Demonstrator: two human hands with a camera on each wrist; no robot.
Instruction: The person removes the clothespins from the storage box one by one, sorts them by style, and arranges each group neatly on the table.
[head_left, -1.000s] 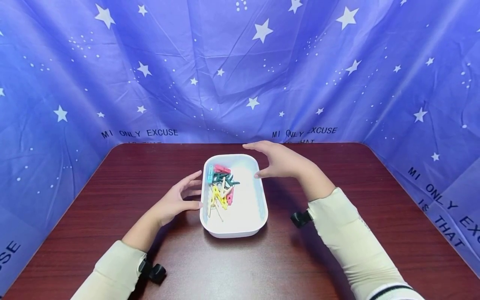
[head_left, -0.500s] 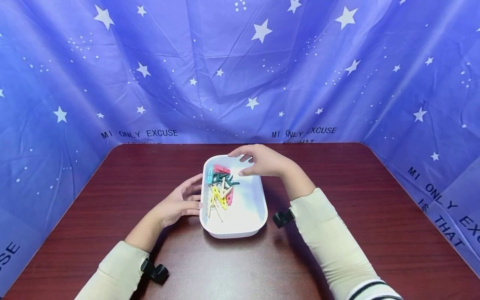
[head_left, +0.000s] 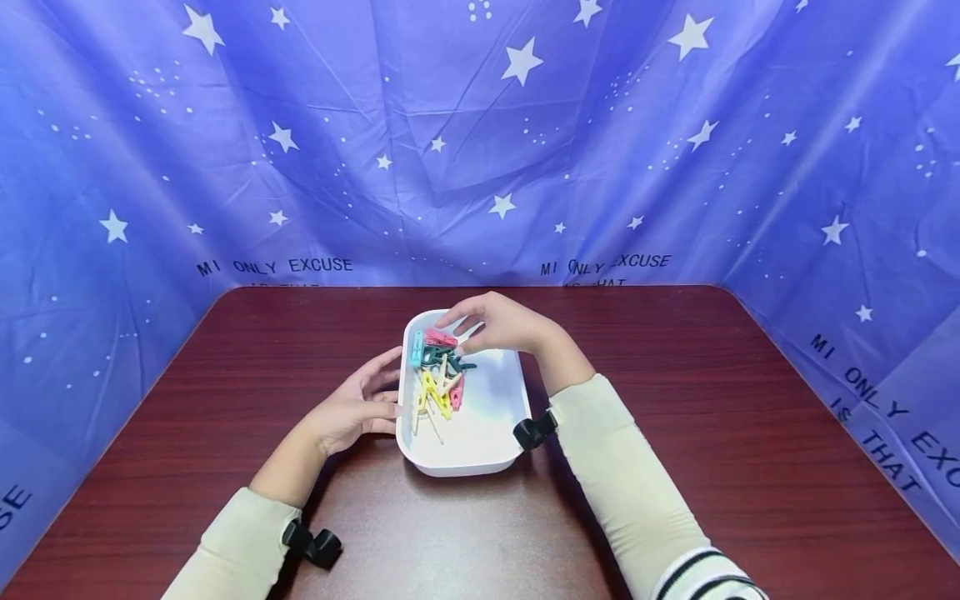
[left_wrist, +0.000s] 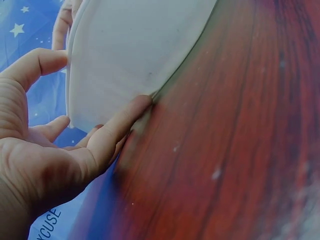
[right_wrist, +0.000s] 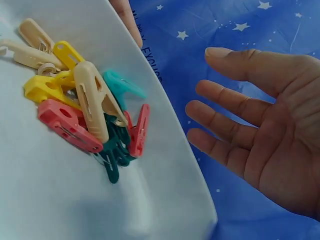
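A white rectangular tray [head_left: 491,425] stands on the table, with several plastic clothespins heaped along its left side. Among them are a teal clothespin [right_wrist: 120,84], a beige clothespin [right_wrist: 90,100], a yellow clothespin [right_wrist: 47,89], a red clothespin [right_wrist: 70,125] and dark green clothespins [right_wrist: 114,155]. My left hand [head_left: 347,414] rests its extended fingers and thumb against the tray's left outer wall; in the left wrist view, fingertips touch the wall. My right hand [head_left: 504,323] is above the tray's far end, fingers spread near the red and green clothespins, holding nothing.
The dark red wooden table [head_left: 247,358] spreads around the tray. A blue star-printed cloth [head_left: 450,167] hangs behind and at both sides. Black wrist devices sit at both cuffs; the right wrist device [head_left: 534,432] overlaps the tray's right edge in the head view.
My right hand has moved left, from beside the tray's right edge to over its far end near the clothespins. The left hand stays at the left wall, and the clothespins look unmoved.
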